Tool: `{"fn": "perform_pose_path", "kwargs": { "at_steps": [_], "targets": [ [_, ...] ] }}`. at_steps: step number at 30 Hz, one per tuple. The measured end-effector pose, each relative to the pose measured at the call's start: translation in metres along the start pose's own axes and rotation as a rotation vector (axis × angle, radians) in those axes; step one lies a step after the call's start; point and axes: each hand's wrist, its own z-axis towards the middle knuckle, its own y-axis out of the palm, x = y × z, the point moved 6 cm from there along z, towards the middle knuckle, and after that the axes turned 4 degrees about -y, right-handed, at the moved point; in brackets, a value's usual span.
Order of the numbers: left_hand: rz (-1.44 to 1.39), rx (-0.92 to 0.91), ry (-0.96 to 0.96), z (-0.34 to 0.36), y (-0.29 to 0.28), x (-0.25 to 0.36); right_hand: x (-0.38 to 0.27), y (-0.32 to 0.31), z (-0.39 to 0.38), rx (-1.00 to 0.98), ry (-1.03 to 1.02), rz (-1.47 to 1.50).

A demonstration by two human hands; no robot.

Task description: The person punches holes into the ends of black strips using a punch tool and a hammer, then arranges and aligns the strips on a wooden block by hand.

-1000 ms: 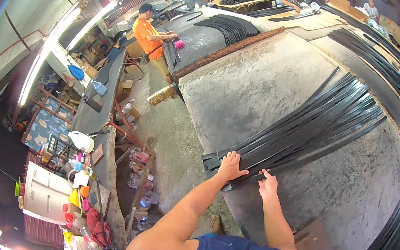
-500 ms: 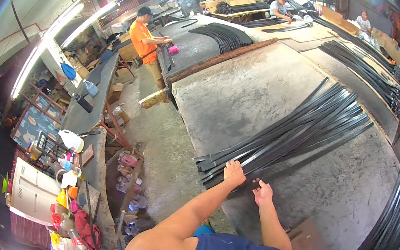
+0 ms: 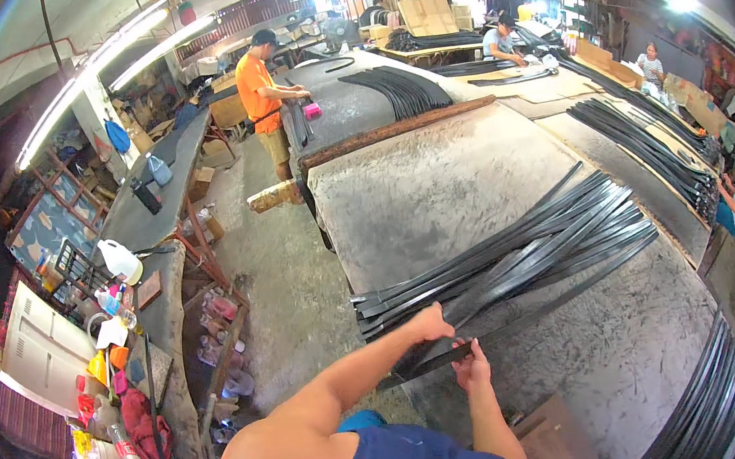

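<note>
A thick pile of long, flat black strips (image 3: 550, 236) lies fanned across the pale, smudged table in front of me. My left hand (image 3: 433, 323) is at the near edge of the pile, its fingers curled; what they grip is hidden. Just below and to the right, my right hand (image 3: 471, 368) pinches one loose black strip (image 3: 523, 324) between thumb and fingers. This strip runs beside the pile, from below my left hand toward the far right.
More strips lie at the table's lower right (image 3: 700, 400) and on a table farther right (image 3: 644, 148). A wooden beam (image 3: 397, 131) edges the far side. A cluttered bench with a white jug (image 3: 121, 260) stands left, across an aisle. Other people work farther off.
The right hand has risen slightly and closed on a strip, which is now lifted away from the pile. The left hand has shifted slightly down toward it. The view has shifted a little.
</note>
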Motion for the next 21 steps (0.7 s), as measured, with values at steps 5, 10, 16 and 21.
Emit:
{"fn": "perform_pose_path", "kwargs": {
  "at_steps": [5,10,16,21],
  "targets": [
    [0.158,0.196,0.110,-0.042,0.037,0.007,0.005,0.028,-0.002,-0.073,0.029,0.036],
    [0.126,0.273,0.189,-0.030,0.013,0.008,0.013,0.008,0.016,-0.060,0.095,0.025],
    [0.104,0.080,0.140,-0.007,0.014,-0.013,0.015,0.049,0.020,-0.108,0.011,0.090],
    [0.028,0.069,0.217,-0.014,0.045,-0.023,0.024,0.010,0.038,0.028,-0.090,-0.073]
  ]
}}
